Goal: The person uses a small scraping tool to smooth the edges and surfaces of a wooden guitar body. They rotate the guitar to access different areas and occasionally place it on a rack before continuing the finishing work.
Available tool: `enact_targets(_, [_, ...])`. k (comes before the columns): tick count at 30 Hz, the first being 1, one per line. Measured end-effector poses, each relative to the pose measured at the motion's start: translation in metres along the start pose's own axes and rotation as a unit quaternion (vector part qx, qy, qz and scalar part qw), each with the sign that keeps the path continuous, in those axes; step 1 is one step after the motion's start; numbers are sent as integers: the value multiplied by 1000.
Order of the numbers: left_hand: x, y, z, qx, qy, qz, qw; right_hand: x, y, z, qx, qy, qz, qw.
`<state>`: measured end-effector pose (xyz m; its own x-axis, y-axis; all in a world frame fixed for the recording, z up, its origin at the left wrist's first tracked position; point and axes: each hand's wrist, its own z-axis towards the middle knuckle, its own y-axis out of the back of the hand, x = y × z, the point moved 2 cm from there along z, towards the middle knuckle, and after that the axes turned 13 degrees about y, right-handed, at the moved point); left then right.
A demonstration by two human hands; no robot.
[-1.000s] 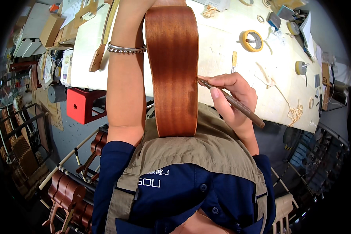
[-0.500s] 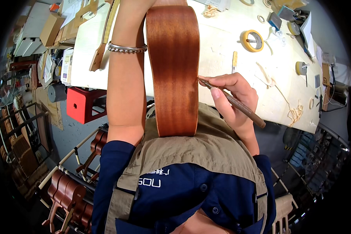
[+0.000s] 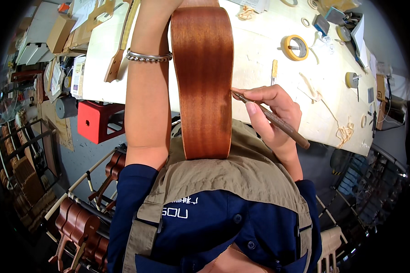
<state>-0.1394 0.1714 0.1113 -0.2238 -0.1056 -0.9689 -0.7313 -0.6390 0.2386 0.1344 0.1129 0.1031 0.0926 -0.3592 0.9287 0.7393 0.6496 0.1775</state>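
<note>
A reddish-brown wooden ukulele-like body (image 3: 204, 82) stands on edge against my apron, its curved side facing up at me. My right hand (image 3: 278, 107) pinches a brown pen-shaped marker (image 3: 278, 120), its tip touching the right-hand edge of the body near the waist. A darker patch shows on the wood beside that tip. My left forearm, with silver bracelets on the wrist, runs along the left of the body. Only the base of my left hand (image 3: 165, 4) shows at the top border, by the far end of the body; its fingers are hidden.
On the pale worktable (image 3: 255, 68) are a yellow tape roll (image 3: 296, 48), a yellow-handled blade (image 3: 274, 70), string (image 3: 345, 133) and a wooden neck (image 3: 116, 66). A red stool (image 3: 93, 122) stands left. Racked brown instrument bodies (image 3: 77, 220) are at lower left.
Almost nothing differs. The marker and my right hand stay at the same spot on the body's edge, and my left arm shifts only very slightly.
</note>
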Motion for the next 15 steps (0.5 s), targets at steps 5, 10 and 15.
enact_targets(5, [3, -5, 2, -4, -15, 14, 1000, -1, 1, 0, -4, -2, -17, 1000])
enact_targets(10, [1, -2, 2, 11, 11, -5, 1000, -7, -1, -1, -20, 17, 8, 1000])
enact_targets(15, [-3, -2, -2, -7, 8, 23, 1000, -3, -1, 1, -15, 24, -10, 1000])
